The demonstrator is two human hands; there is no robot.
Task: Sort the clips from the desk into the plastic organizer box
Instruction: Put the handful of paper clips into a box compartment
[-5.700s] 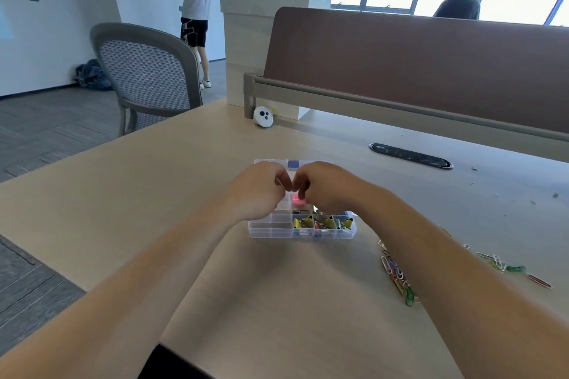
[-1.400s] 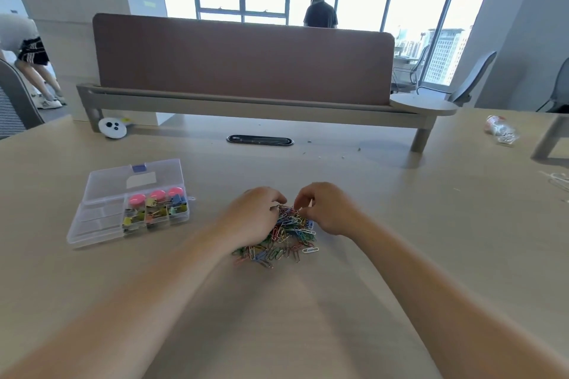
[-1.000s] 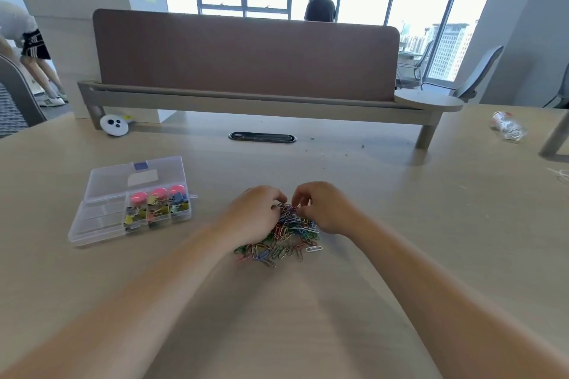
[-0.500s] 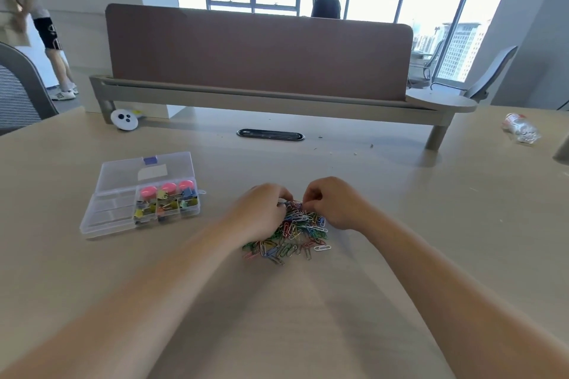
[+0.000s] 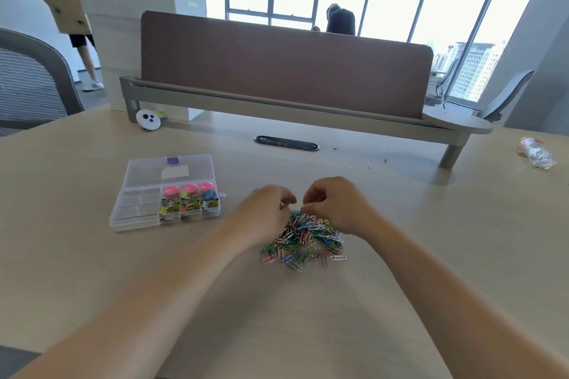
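A heap of coloured paper clips [image 5: 304, 238] lies on the desk in front of me. My left hand [image 5: 264, 212] and my right hand [image 5: 334, 204] sit at the heap's far edge, fingers curled, fingertips close together and pinching clips between them. The clear plastic organizer box [image 5: 144, 209] lies open to the left, its lid folded back. Its right-hand compartments hold small coloured binder clips and three pink round pieces; its left compartments look bare.
A brown desk divider [image 5: 286, 71] on a grey rail crosses the back. A black cable slot [image 5: 286, 143] lies before it. A small white round gadget [image 5: 148, 120] sits back left, a crumpled plastic bottle [image 5: 535, 152] far right, an office chair [image 5: 34, 83] at left.
5.7 s ago both hands were at the organizer box; they have since moved to the clip heap. Over the last second they stay at its far edge, fingertips drawing closer.
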